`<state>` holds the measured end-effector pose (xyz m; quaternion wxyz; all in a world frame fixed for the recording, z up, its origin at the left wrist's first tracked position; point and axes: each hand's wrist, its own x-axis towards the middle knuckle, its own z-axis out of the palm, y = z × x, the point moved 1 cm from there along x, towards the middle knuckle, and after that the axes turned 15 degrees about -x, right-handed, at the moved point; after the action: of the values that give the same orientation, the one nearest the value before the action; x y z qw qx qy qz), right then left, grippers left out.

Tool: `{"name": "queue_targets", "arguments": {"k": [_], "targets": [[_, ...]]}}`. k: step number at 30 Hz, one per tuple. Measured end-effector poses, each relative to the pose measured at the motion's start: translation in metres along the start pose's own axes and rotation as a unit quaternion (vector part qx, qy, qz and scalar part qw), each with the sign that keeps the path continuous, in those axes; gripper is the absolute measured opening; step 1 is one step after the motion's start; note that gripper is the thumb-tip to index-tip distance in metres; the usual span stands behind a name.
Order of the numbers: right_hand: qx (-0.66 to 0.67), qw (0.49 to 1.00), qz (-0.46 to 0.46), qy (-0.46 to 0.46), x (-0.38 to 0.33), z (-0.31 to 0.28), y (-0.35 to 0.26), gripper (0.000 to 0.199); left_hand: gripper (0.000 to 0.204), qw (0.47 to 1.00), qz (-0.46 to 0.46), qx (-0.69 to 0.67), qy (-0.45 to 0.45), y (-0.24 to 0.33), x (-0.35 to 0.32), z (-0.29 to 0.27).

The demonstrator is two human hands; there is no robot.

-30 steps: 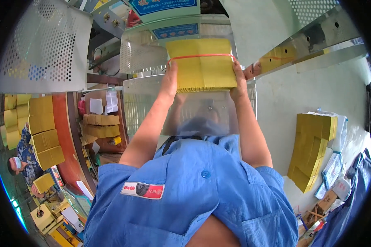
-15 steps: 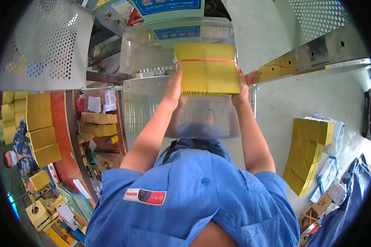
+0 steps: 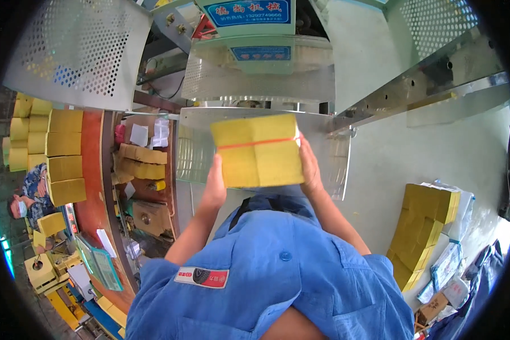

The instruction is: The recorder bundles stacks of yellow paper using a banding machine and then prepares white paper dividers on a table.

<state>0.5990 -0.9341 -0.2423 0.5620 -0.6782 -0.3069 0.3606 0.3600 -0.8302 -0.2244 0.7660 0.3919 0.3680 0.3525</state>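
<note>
Between my two hands is a thick stack of yellow paper (image 3: 260,161), bound around the middle by a red band (image 3: 259,143). My left hand (image 3: 216,182) presses on its left side, and my right hand (image 3: 310,167) is closed on its right side. The stack is slightly tilted, its right end farther from me, in front of my body. Beneath and beyond it lies a shiny metal tray (image 3: 197,136). The stack hides part of the tray, and its underside is out of sight.
Beyond the tray stands a green machine with a blue sign (image 3: 248,11). A perforated metal panel (image 3: 90,51) is at far left, a metal rail (image 3: 419,79) at right. Yellow stacks (image 3: 422,232) sit on the right floor. A masked person (image 3: 34,192) works by a red-brown table (image 3: 96,198).
Both hands have drawn the banded stack nearer my body and slightly left, away from the machine. It has turned a little, and my elbows are more bent.
</note>
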Motion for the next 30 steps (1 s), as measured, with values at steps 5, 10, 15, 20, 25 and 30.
{"name": "queue_targets", "arguments": {"k": [5,10,15,20,25,30], "targets": [[-0.098,0.995,0.003,-0.003,-0.032,-0.001,-0.017,0.040,0.042,0.983,0.032,0.111,0.142,0.018,-0.043,0.003],[-0.196,0.979,-0.049,0.009,-0.020,-0.031,-0.020,0.022,0.030,0.965,0.160,0.053,0.199,0.040,-0.025,0.010],[-0.169,0.984,-0.039,-0.042,-0.007,-0.032,-0.038,0.020,0.025,0.991,0.028,-0.078,0.107,0.034,-0.023,-0.021],[-0.261,0.959,-0.106,-0.027,-0.005,-0.023,-0.038,0.012,0.016,0.989,-0.009,-0.119,0.086,0.029,-0.017,-0.022],[-0.341,0.923,-0.179,-0.008,0.005,-0.020,-0.051,0.005,0.013,0.997,0.028,-0.021,0.064,0.033,-0.016,-0.022],[-0.347,0.923,-0.164,-0.029,-0.002,-0.023,-0.058,0.006,0.012,0.994,0.062,0.035,0.079,0.035,-0.023,-0.013]]}}
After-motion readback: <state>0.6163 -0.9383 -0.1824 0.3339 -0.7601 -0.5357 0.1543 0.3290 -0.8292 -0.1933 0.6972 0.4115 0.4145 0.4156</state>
